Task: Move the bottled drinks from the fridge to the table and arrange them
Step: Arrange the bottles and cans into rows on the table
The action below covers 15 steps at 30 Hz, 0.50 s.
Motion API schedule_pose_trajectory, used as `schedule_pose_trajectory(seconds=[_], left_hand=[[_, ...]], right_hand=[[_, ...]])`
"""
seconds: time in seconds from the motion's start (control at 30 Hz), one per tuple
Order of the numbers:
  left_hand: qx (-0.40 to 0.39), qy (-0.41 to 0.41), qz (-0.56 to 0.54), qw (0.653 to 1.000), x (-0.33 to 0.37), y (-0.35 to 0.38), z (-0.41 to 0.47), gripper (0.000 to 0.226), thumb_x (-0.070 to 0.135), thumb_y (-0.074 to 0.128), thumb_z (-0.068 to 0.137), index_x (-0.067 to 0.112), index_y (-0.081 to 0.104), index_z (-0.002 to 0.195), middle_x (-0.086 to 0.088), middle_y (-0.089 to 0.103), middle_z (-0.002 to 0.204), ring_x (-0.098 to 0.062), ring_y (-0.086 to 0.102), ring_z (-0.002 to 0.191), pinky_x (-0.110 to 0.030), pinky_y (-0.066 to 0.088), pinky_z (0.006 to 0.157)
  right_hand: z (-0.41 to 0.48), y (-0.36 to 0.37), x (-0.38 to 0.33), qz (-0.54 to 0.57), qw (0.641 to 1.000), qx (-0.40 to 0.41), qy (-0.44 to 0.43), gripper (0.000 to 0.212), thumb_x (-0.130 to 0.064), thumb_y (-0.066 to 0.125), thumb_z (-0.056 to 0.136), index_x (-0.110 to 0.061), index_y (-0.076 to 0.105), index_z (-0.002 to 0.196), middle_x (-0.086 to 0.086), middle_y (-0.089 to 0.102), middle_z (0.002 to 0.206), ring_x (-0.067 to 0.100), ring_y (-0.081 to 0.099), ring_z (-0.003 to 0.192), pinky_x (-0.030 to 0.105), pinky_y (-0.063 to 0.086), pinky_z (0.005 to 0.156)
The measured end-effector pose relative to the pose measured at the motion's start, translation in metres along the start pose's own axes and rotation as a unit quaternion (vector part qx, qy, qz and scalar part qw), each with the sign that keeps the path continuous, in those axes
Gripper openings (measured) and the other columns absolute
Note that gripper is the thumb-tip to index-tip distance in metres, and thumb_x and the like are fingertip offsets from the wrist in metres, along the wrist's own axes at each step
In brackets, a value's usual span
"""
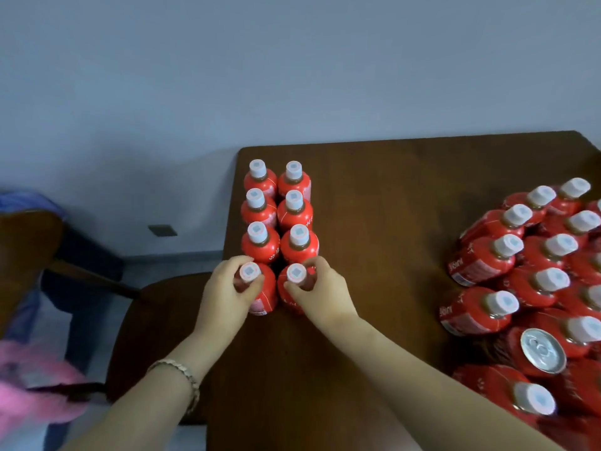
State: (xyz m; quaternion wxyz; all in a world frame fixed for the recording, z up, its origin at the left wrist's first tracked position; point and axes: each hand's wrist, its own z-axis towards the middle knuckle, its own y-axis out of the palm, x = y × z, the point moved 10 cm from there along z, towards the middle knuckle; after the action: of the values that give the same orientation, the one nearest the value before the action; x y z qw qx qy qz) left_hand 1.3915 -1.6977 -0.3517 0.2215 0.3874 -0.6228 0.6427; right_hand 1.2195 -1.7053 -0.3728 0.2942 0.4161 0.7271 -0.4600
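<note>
Now eight red, white-capped bottles [297, 245] are standing upright in a two-by-four block at the left edge of the worktop [374, 206]. The left hand [227, 289] is gripping the neck of the near-left bottle [264, 297], and the right hand [322, 292] is gripping the near-right bottle [294, 273] the same way. A crowded cluster [536, 281] of matching bottles, at least ten caps showing, is sitting well apart at the right, with one can [541, 351] among them. The dark brown wooden worktop is meeting a grey-blue wall [292, 76], and a brown chair [156, 307] is standing beside it.
</note>
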Motion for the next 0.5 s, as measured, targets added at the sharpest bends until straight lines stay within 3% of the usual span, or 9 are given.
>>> schedule_pose_trajectory(seconds=[0.07, 0.13, 0.17, 0.27, 0.33, 0.5], left_hand=[[0.022, -0.025, -0.002, 0.999, -0.011, -0.003, -0.004, 0.029, 0.028, 0.060, 0.089, 0.020, 0.058, 0.117, 0.005, 0.054, 0.108, -0.019, 0.045, 0.116, -0.031, 0.039, 0.091], [0.006, -0.136, -0.044, 0.990, -0.039, 0.004, -0.008, 0.049, 0.046, 0.058, 0.087, 0.026, 0.048, 0.131, -0.001, 0.048, 0.129, -0.024, 0.033, 0.130, -0.040, 0.035, 0.103], [-0.028, -0.219, -0.107, 0.969, -0.056, 0.016, -0.013, 0.061, 0.055, 0.058, 0.083, 0.031, 0.040, 0.137, -0.003, 0.040, 0.141, -0.028, 0.031, 0.134, -0.046, 0.034, 0.105], [-0.106, -0.387, -0.342, 0.850, -0.071, 0.053, -0.033, 0.072, 0.055, 0.057, 0.083, 0.040, 0.023, 0.144, -0.007, 0.026, 0.151, -0.040, 0.032, 0.134, -0.059, 0.038, 0.099], [-0.121, -0.391, -0.394, 0.823, -0.070, 0.060, -0.034, 0.074, 0.050, 0.061, 0.079, 0.041, 0.024, 0.143, -0.010, 0.030, 0.147, -0.043, 0.038, 0.129, -0.060, 0.040, 0.098], [-0.107, -0.383, -0.443, 0.804, -0.069, 0.068, -0.027, 0.069, 0.043, 0.065, 0.078, 0.034, 0.032, 0.137, -0.012, 0.044, 0.130, -0.041, 0.054, 0.110, -0.053, 0.049, 0.092]], right_hand=[[-0.009, 0.004, 0.007, 0.041, 0.999, 0.025, 0.010, 0.052, -0.036, 0.070, 0.079, -0.026, 0.045, 0.124, -0.003, 0.054, 0.121, 0.011, 0.056, 0.105, 0.024, 0.048, 0.089], [-0.013, 0.010, 0.023, 0.074, 0.994, 0.033, 0.067, 0.063, -0.047, 0.066, 0.079, -0.031, 0.036, 0.132, -0.004, 0.039, 0.125, 0.012, 0.050, 0.101, 0.023, 0.044, 0.088], [-0.015, 0.017, 0.036, 0.106, 0.986, 0.022, 0.125, 0.070, -0.052, 0.065, 0.078, -0.033, 0.031, 0.137, 0.000, 0.034, 0.127, 0.015, 0.049, 0.100, 0.025, 0.046, 0.088], [-0.016, 0.044, 0.056, 0.284, 0.929, -0.045, 0.234, 0.090, -0.055, 0.068, 0.074, -0.033, 0.019, 0.146, 0.005, 0.037, 0.140, 0.026, 0.052, 0.115, 0.034, 0.055, 0.083], [-0.012, 0.053, 0.056, 0.367, 0.901, -0.066, 0.223, 0.088, -0.046, 0.072, 0.074, -0.027, 0.025, 0.145, 0.001, 0.044, 0.137, 0.023, 0.051, 0.121, 0.036, 0.053, 0.090], [0.003, 0.049, 0.055, 0.391, 0.904, -0.035, 0.170, 0.065, -0.032, 0.071, 0.079, -0.019, 0.043, 0.136, 0.000, 0.057, 0.122, 0.017, 0.057, 0.112, 0.034, 0.051, 0.094]])
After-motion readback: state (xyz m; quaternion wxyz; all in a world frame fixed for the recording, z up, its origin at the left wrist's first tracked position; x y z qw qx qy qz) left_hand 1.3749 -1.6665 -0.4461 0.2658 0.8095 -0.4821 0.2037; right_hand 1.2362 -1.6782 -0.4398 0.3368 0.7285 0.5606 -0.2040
